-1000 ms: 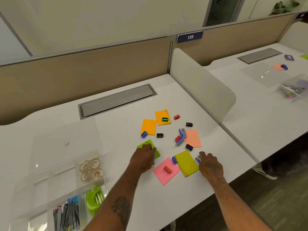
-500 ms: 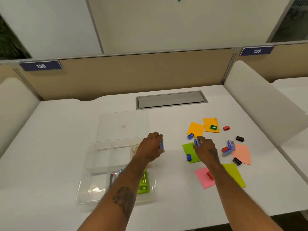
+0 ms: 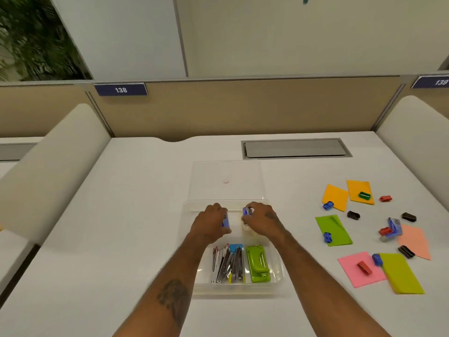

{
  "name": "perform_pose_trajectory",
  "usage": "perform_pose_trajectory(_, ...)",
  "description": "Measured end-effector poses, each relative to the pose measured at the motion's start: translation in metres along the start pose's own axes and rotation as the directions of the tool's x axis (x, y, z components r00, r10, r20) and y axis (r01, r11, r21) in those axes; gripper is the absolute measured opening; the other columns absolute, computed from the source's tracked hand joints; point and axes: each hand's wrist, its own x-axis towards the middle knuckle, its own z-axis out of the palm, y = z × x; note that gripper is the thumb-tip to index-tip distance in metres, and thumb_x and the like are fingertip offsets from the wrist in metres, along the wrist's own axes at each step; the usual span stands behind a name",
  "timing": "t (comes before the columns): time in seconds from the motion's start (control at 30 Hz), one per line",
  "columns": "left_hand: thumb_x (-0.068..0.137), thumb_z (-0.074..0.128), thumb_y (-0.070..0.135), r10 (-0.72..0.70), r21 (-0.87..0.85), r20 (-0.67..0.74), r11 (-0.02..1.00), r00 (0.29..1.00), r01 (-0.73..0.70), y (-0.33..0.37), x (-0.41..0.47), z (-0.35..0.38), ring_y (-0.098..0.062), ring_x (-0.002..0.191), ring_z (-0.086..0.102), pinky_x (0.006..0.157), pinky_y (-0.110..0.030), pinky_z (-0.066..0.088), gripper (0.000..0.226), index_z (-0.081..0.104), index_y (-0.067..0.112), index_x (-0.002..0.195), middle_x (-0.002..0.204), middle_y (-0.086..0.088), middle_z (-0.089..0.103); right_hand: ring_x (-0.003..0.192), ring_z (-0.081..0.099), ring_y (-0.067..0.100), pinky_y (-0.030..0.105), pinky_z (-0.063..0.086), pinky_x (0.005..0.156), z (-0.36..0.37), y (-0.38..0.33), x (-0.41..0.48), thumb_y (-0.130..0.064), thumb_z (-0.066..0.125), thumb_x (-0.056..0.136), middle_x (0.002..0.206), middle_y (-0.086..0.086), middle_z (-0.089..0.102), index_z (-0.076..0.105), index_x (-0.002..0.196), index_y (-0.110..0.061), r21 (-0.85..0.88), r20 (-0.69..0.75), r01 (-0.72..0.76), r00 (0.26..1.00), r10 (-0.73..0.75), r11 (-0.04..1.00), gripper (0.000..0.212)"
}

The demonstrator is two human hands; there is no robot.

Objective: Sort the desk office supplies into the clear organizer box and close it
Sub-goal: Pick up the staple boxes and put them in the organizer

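The clear organizer box (image 3: 279,276) lies open on the white desk, its lid (image 3: 227,178) flat behind it. Both hands hover over its middle compartments. My left hand (image 3: 211,223) grips a small blue box (image 3: 226,221). My right hand (image 3: 261,218) grips another small blue box (image 3: 246,212). In the front compartments lie several metal clips (image 3: 228,263) and a green stapler-like tool (image 3: 257,263). At the right, loose on the desk, are coloured sticky pads (image 3: 334,229) and small sharpeners (image 3: 364,195) in blue, red, black and green.
A third blue box (image 3: 393,227) lies among the loose items at right. A grey cable hatch (image 3: 295,148) sits at the back of the desk. White curved dividers (image 3: 48,171) stand on both sides.
Both hands moved left from the pile of supplies to the organizer box, each carrying a small blue box. The view swung left with them.
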Motion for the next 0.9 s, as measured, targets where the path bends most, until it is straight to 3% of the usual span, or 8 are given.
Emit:
perform_pose_trajectory(0.17,0.079,0.074,0.044,-0.005,-0.017,0.029,1.000,1.000,0.006,-0.008,0.003,0.005,-0.021,0.114,0.048,0.092,-0.035,0.047,0.061,0.052,0.017,0.129,0.125,-0.004,0.053,0.097,0.059,0.023,0.028,0.047,0.078,0.017,-0.015,0.010,-0.035,0.064,0.082,0.115,0.008,0.065,0.060,0.116,-0.016,-0.091,0.038,0.045,0.998,-0.042,0.995,0.040)
perform_pose_trajectory(0.3,0.077,0.075,0.046,-0.006,-0.015,0.042,1.000,0.999,0.007,-0.016,0.005,0.006,-0.022,0.124,0.045,0.098,-0.038,0.045,0.074,0.046,0.018,0.139,0.137,-0.004,0.049,0.121,0.051,0.025,0.034,0.042,0.099,0.023,-0.015,0.014,-0.044,0.058,0.087,0.136,0.009,0.053,0.050,0.135,-0.019,-0.150,0.061,0.069,0.996,-0.061,0.986,0.054)
perform_pose_trajectory(0.47,0.079,0.072,0.051,-0.036,-0.013,-0.017,0.999,0.999,0.036,-0.023,0.004,0.005,-0.022,0.142,0.029,0.111,-0.042,0.033,0.087,0.029,0.024,0.149,0.156,-0.003,0.029,0.129,0.045,0.025,0.036,0.040,0.104,0.017,-0.005,0.019,-0.050,0.047,0.093,0.144,0.007,0.042,0.038,0.143,-0.022,-0.250,-0.037,0.066,0.996,-0.078,0.966,0.057)
perform_pose_trajectory(0.6,0.087,0.057,0.059,-0.017,0.016,-0.088,1.000,0.996,0.018,-0.023,0.004,0.005,-0.025,0.150,0.011,0.119,-0.043,0.020,0.088,0.012,0.023,0.154,0.163,-0.006,0.012,0.135,0.036,0.026,0.040,0.038,0.107,0.007,0.012,0.014,-0.054,0.044,0.093,0.150,0.009,0.033,0.032,0.146,-0.024,-0.299,-0.134,0.050,0.987,-0.094,0.953,0.062)
perform_pose_trajectory(0.77,0.089,0.038,0.070,0.067,0.052,-0.108,0.997,0.992,-0.062,-0.002,0.015,0.010,-0.025,0.151,-0.008,0.121,-0.048,0.010,0.091,-0.005,0.024,0.154,0.164,-0.008,-0.007,0.147,0.012,0.029,0.048,0.023,0.114,-0.008,0.050,-0.005,-0.065,0.037,0.090,0.160,0.011,0.009,0.017,0.151,-0.029,-0.351,-0.255,-0.078,0.967,-0.015,0.933,0.073)
perform_pose_trajectory(0.9,0.089,0.039,0.069,0.148,0.020,-0.102,0.989,0.984,-0.147,0.044,0.032,0.016,-0.024,0.151,-0.008,0.121,-0.047,0.009,0.092,-0.009,0.024,0.154,0.164,-0.006,-0.007,0.147,0.009,0.032,0.051,0.025,0.112,-0.028,0.099,-0.027,-0.066,0.033,0.090,0.160,0.013,0.008,0.015,0.152,-0.028,-0.357,-0.382,-0.250,0.918,0.103,0.900,0.074)
